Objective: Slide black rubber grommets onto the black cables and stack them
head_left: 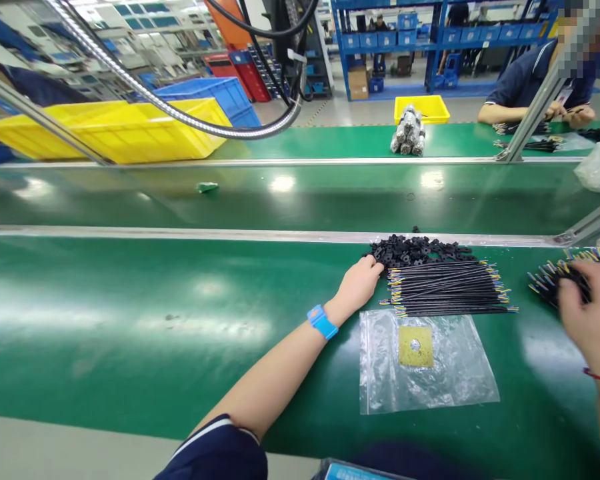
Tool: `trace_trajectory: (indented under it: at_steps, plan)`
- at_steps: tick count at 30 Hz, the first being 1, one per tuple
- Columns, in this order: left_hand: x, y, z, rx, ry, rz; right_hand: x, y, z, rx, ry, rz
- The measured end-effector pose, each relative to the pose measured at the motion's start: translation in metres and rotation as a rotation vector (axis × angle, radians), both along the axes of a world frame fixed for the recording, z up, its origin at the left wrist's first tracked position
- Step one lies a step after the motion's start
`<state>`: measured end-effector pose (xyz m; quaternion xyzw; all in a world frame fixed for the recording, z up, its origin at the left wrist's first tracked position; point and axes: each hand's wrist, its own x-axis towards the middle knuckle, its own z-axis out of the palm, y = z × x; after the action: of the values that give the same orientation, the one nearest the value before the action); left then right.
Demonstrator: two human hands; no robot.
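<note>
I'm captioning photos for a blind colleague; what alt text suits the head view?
A person's left hand is at the edge of a heap of small black parts on a green workbench, the blurred right hand at a bunch of black cables. Between the hands, a row of similar cables lies beyond a clear plastic bag with a yellow square.

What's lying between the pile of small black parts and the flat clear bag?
In the head view, a row of black cables lies between the black parts and the clear bag.
</note>
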<state>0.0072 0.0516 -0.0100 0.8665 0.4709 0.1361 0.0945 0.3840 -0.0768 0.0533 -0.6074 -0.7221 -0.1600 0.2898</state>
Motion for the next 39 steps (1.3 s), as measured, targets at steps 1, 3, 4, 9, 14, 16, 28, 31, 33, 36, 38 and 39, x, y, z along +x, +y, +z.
trace_trajectory:
  at_steps: [1, 3, 4, 9, 14, 16, 28, 31, 33, 36, 38, 39]
  plan:
    - [-0.002, 0.001, 0.001, -0.004, -0.024, -0.004, -0.023, 0.005, 0.000, -0.052, -0.042, -0.009]
    - [-0.006, 0.000, 0.005, -0.038, -0.114, 0.005, -0.070, 0.015, -0.005, -0.201, -0.150, 0.294]
    - [-0.009, -0.002, 0.007, -0.075, -0.179, 0.026, -0.093, 0.020, -0.010, -0.256, -0.191, 0.363]
    - [-0.016, -0.024, 0.028, -0.553, -0.732, 0.241, -0.159, 0.049, -0.032, -0.354, -0.301, 0.446]
    - [-0.014, -0.055, 0.056, -0.835, -1.175, 0.195, -0.160, 0.065, -0.027, -0.365, -0.240, 0.460]
    - [-0.012, -0.061, 0.059, -0.882, -1.217, 0.164, -0.152, 0.056, -0.017, -0.337, -0.157, 0.499]
    - [-0.006, -0.068, 0.034, -0.976, -1.262, 0.234, -0.136, -0.032, -0.046, -0.467, -0.272, 0.293]
    - [0.000, -0.075, 0.034, -1.049, -1.241, 0.201, -0.139, -0.031, -0.046, -0.484, -0.320, 0.278]
    - [0.005, -0.080, 0.034, -1.104, -1.230, 0.176, -0.137, -0.028, -0.041, -0.532, -0.223, 0.294]
    - [0.011, -0.085, 0.033, -1.163, -1.232, 0.153, -0.134, -0.023, -0.027, -0.559, 0.073, 0.314]
    - [0.014, -0.088, 0.033, -1.206, -1.236, 0.141, -0.137, -0.023, -0.016, -0.551, 0.246, 0.327]
    - [0.014, -0.089, 0.033, -1.230, -1.239, 0.137, -0.139, -0.025, -0.012, -0.546, 0.300, 0.337]
